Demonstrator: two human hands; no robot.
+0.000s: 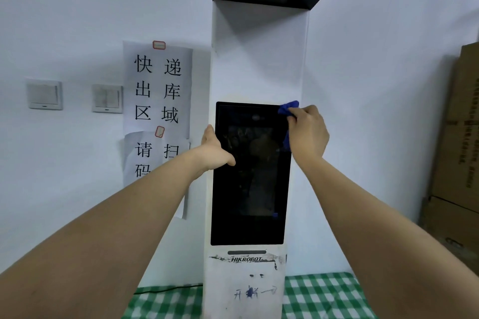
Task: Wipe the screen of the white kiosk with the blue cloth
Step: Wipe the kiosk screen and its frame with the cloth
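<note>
The white kiosk (259, 59) stands upright in the middle of the head view, on a checked table. Its tall black screen (251, 189) is dark and smudged. My right hand (307, 132) is closed around the blue cloth (288, 107) and presses it against the screen's top right corner; part of the cloth hangs below the hand along the right edge. My left hand (213, 150) grips the kiosk's left edge at mid-screen height, thumb resting on the glass, fingers hidden behind the body.
A green and white checked tablecloth (324, 295) covers the table under the kiosk. Paper notices (158, 90) and two wall switches (45, 94) are on the wall to the left. Stacked cardboard boxes (458, 150) stand at the right. A black cable (168, 289) runs behind the base.
</note>
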